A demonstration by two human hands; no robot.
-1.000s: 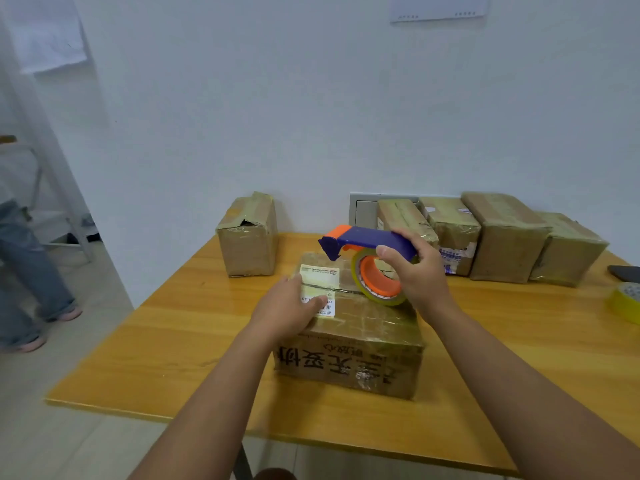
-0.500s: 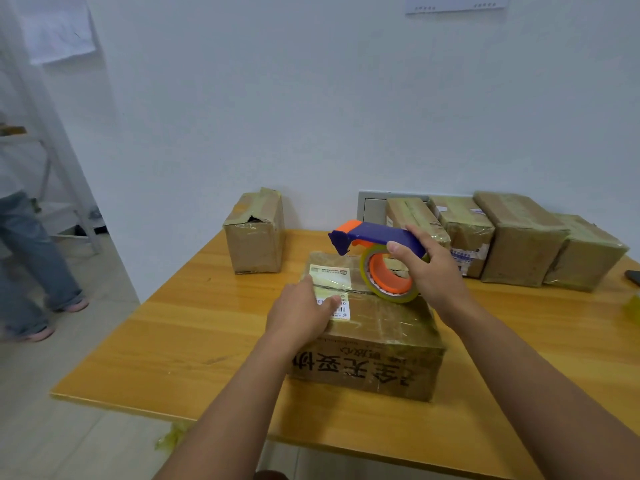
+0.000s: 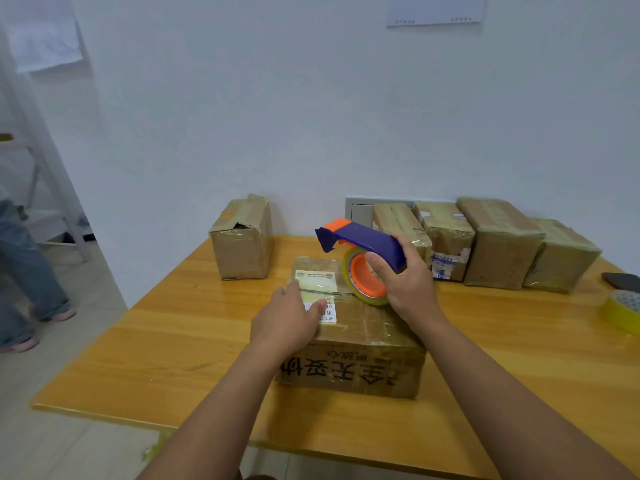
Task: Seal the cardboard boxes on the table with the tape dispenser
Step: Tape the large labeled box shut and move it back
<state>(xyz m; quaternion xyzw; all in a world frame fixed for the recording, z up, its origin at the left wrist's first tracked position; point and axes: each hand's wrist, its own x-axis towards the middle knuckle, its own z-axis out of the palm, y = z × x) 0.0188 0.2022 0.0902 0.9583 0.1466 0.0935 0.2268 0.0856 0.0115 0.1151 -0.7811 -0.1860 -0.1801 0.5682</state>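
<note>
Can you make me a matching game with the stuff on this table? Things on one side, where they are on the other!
Things:
1. tape dispenser
2. torn box
3. yellow tape roll
4. left hand

Places:
A. at the table's right edge
B. resting on the big box
C. alone, far left by the wall
D. held in the right hand

Pairs: 1-D, 2-C, 3-A, 4-B
</note>
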